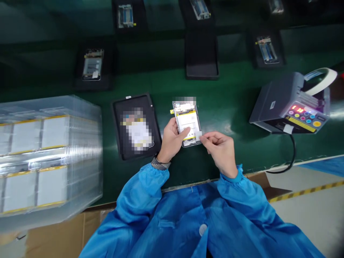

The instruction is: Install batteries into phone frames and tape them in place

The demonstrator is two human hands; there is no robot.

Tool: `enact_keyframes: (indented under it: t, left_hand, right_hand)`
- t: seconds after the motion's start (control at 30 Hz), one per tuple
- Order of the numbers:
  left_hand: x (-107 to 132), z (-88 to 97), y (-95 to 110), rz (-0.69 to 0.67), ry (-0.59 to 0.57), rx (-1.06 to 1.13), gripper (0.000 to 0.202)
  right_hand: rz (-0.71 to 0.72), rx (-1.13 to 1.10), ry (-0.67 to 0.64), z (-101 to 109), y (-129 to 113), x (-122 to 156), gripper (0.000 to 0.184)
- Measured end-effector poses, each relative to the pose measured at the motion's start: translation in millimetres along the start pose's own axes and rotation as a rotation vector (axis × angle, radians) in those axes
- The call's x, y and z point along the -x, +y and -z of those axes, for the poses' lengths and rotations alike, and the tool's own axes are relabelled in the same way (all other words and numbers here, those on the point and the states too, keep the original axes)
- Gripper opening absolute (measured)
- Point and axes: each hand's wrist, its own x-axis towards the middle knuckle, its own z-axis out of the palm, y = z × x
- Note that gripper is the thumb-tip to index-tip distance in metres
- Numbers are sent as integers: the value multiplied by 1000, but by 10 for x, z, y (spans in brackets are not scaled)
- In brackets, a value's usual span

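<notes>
An opened smartphone (191,123) with a white battery and yellow strips is held above the green bench. My left hand (172,140) grips it from the left, thumb lying over the battery and fingers behind. At the phone's lower right corner is a small white sticker (199,135), pinched between the thumb and forefinger of my right hand (220,149). Whether the sticker is stuck to the phone I cannot tell. Left of my hands, a black tray (117,125) carries another opened phone (139,133), partly blurred out.
A clear stack of battery trays (85,150) stands at the left. On the right sits a grey tape dispenser-like machine (271,104) with a lit panel and a black cable (293,154). Across the green bench (228,104) lie a bare black tray (202,57) and several trays with opened phones.
</notes>
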Motion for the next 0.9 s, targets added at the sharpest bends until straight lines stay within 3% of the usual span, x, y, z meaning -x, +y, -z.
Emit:
enact_keyframes:
  t: [0.9]
  left_hand:
    - [-4,-1,20,-19,21,-22,58]
  right_hand:
    - [100,121,66,-145,100,-2,25]
